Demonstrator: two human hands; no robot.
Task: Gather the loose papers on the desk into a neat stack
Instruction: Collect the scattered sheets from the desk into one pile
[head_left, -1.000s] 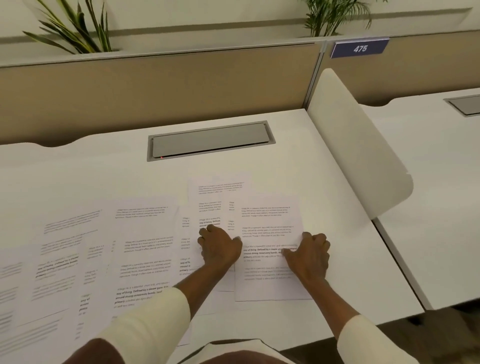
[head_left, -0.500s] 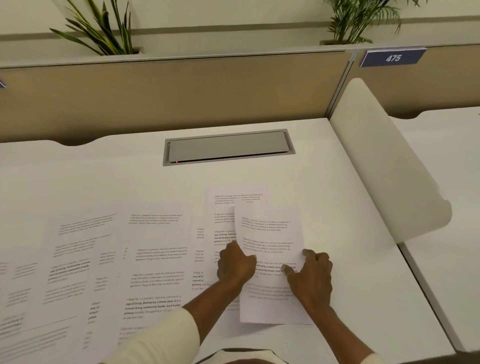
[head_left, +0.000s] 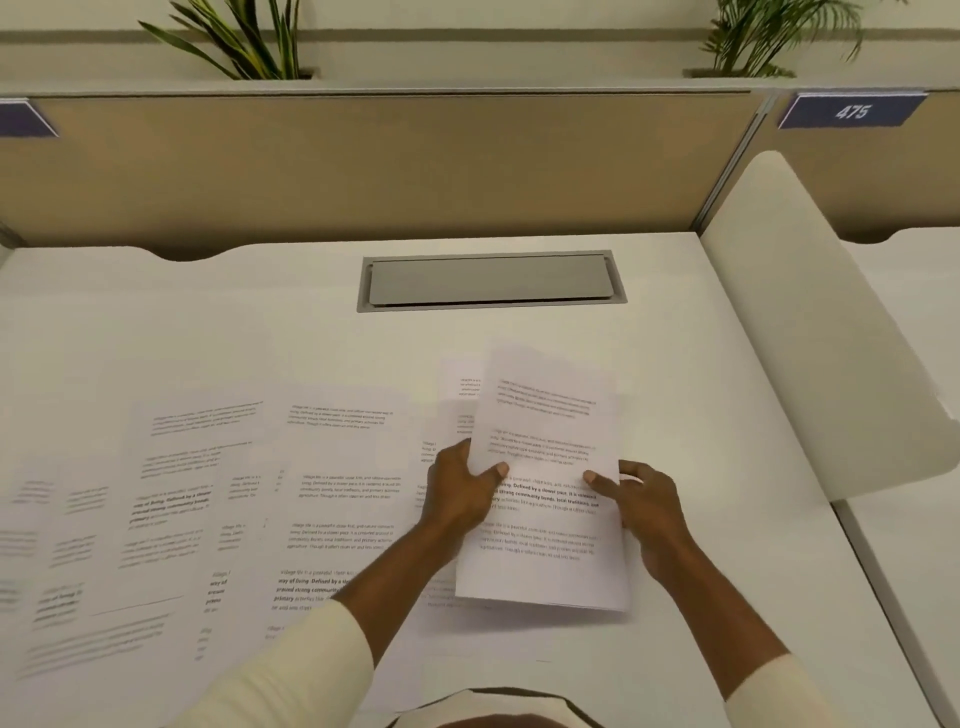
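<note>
A printed sheet (head_left: 545, 415) is lifted off the white desk (head_left: 208, 322), slightly curved, right of centre. My left hand (head_left: 460, 493) grips its left edge with the thumb on top. My right hand (head_left: 641, 501) grips its right edge the same way. Under and behind it lies another sheet (head_left: 460, 387), mostly hidden. Several loose printed papers (head_left: 337, 467) spread flat and overlapping across the desk's left half, reaching the left edge of the view.
A grey cable hatch (head_left: 491, 280) is set into the desk behind the papers. A tan partition (head_left: 363, 166) closes the back, with plants above. A white curved divider (head_left: 810, 332) stands at the right edge, next to a sign reading 475 (head_left: 852, 111).
Both hands pressed flat on the rightmost sheet a second ago; they have since closed on its side edges and lifted it off the desk. The head has turned a little left.
</note>
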